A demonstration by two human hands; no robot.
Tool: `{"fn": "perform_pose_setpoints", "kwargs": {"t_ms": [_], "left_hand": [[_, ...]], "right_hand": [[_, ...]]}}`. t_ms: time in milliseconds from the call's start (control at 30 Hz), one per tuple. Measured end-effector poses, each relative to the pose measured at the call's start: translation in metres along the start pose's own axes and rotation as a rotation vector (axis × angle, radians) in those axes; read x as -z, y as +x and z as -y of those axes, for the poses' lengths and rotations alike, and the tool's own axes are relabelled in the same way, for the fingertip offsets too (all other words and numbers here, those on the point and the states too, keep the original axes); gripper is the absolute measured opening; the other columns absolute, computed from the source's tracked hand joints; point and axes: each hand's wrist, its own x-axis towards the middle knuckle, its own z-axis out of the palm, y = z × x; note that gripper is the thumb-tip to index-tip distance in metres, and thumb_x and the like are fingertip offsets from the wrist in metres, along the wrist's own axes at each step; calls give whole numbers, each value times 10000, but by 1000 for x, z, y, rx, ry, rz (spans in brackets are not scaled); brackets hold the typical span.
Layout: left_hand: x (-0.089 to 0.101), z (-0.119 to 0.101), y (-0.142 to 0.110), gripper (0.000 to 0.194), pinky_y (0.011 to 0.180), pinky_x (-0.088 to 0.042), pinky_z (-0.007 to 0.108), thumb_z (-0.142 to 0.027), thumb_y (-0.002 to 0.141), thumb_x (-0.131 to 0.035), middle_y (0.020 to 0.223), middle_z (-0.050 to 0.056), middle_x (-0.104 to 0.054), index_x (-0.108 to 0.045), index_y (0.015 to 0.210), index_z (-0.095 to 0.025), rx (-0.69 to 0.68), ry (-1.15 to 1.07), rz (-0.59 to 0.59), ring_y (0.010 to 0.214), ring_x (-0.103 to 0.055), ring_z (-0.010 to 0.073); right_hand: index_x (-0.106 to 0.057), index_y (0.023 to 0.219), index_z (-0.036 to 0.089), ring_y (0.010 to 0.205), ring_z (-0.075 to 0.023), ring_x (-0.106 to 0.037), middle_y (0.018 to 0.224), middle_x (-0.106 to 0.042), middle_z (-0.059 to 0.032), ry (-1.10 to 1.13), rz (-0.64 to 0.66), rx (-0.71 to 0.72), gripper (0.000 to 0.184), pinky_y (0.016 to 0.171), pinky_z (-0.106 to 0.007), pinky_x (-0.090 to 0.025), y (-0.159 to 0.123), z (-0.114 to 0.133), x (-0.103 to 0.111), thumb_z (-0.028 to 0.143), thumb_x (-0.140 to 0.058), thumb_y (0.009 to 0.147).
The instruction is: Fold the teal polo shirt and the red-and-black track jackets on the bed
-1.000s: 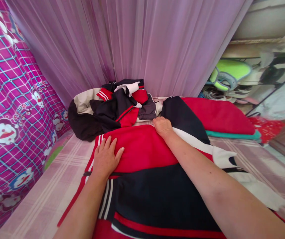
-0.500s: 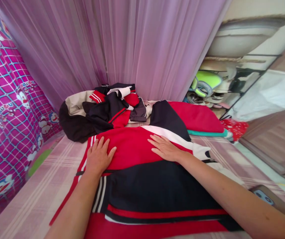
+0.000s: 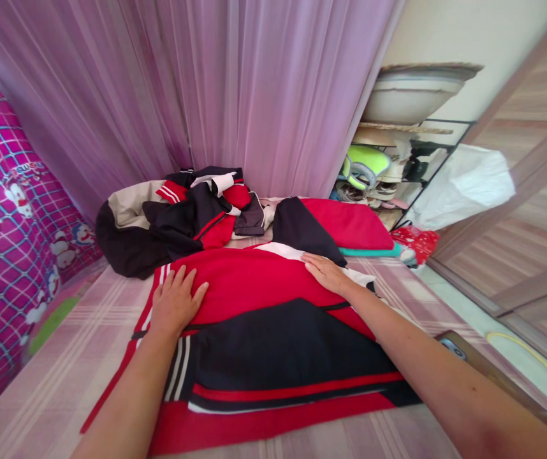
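A red, navy and white jacket lies spread on a plaid bed sheet, with a navy sleeve folded across its front. That sleeve ends in a striped cuff. My left hand rests flat on the red cloth at the left edge, by the white-striped hem, fingers apart. Over on the right, my right hand lies palm down where red cloth meets the white panel, its fingers stretched out. Neither hand grasps the fabric. Part of the jacket's right side is hidden under my right forearm.
Behind the jacket sit a crumpled clothes heap and folded red and navy clothing. A phone lies by my right forearm. Purple curtains hang at the back; a shoe rack stands at right.
My right hand has slid toward the white panel, and the navy sleeve beneath that arm has shifted, baring more red cloth. My left hand stays in place. The view has swung slightly right.
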Motion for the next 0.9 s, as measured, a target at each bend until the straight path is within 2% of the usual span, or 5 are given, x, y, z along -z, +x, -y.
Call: {"fn": "perform_pose_setpoints", "kwargs": {"t_ms": [167, 367, 633, 767, 900], "left_hand": [[-1, 1, 1, 602, 1145, -340, 501, -512, 941, -385, 1577, 95, -398, -499, 1453, -217, -2, -9, 8, 1454, -341, 317], [0, 0, 2, 610, 1133, -344, 523, -522, 940, -381, 1583, 102, -386, -494, 1456, -216, 3, -14, 12, 1455, -332, 331], [2, -4, -1, 635, 1127, -342, 549, -523, 953, -334, 1572, 138, -395, -486, 1458, -169, -20, 9, -18, 1444, -338, 349], [-2, -1, 3, 631, 1122, -349, 555, -521, 946, -333, 1544, 150, -435, -522, 1425, -157, -36, -21, -46, 1424, -366, 359], [-5, 12, 15, 588, 1139, -364, 469, -470, 933, -323, 1463, 151, -536, -600, 1326, -132, -86, -143, -94, 1380, -451, 299]], "right_hand": [[-725, 1173, 249, 1159, -217, -654, 1233, -713, -50, 169, -25, -137, 374, 1043, -398, -486, -7, -11, 6, 332, -423, 970], [-733, 1133, 183, 1119, -234, -668, 1205, -719, -100, 99, -91, -273, 376, 1011, -393, -503, -23, -13, 22, 271, -422, 940], [-613, 1355, 232, 1332, -242, -518, 1416, -586, -95, 32, 8, 40, 450, 1134, -452, -395, -86, 50, 16, 394, -427, 977], [-579, 1389, 227, 1403, -266, -430, 1495, -501, -112, -105, 50, -1, 464, 1164, -515, -331, -108, 64, 2, 408, -423, 991], [-606, 1352, 194, 1347, -270, -494, 1437, -560, -134, -131, -35, -21, 433, 1137, -496, -367, -106, 69, -1, 363, -445, 988]]}}
